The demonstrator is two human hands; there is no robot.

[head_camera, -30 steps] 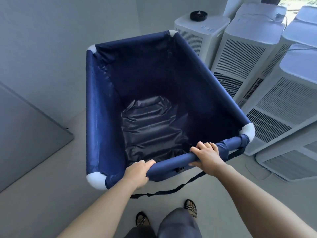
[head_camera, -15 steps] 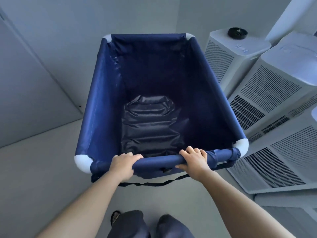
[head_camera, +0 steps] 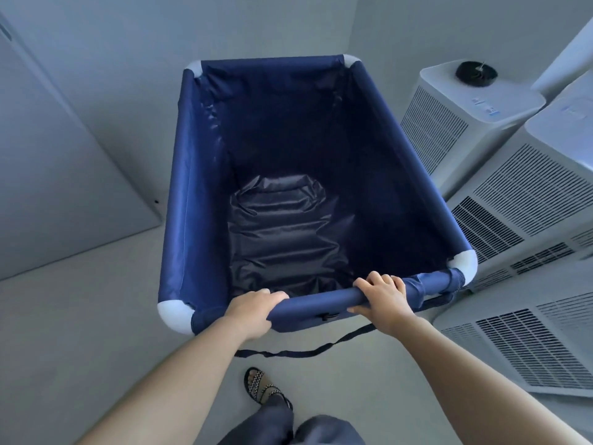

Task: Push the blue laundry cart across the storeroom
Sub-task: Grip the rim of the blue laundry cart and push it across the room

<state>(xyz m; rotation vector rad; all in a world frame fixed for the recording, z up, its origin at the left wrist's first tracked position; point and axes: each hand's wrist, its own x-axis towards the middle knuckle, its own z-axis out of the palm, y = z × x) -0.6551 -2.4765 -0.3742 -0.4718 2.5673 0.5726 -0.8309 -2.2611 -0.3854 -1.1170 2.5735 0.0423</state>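
Laundry cart (head_camera: 199,187) empty, standing on floor (head_camera: 80,316), far end close to wall (head_camera: 272,24), white units (head_camera: 513,203) just beside right flank. Gripped at near rail (head_camera: 321,303) by left hand (head_camera: 253,311) and right hand (head_camera: 382,300), fingers curled round. Push apparently under way; little floor left ahead.

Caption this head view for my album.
Left hand and right hand grip the blue laundry cart by its rail, beside white units.

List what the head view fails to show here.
- Wheels and underside of the blue fabric laundry cart: head view, hidden by its own body.
- White slatted appliance units: cut off by the right edge.
- Small black round object atop the farthest one: too small to identify.
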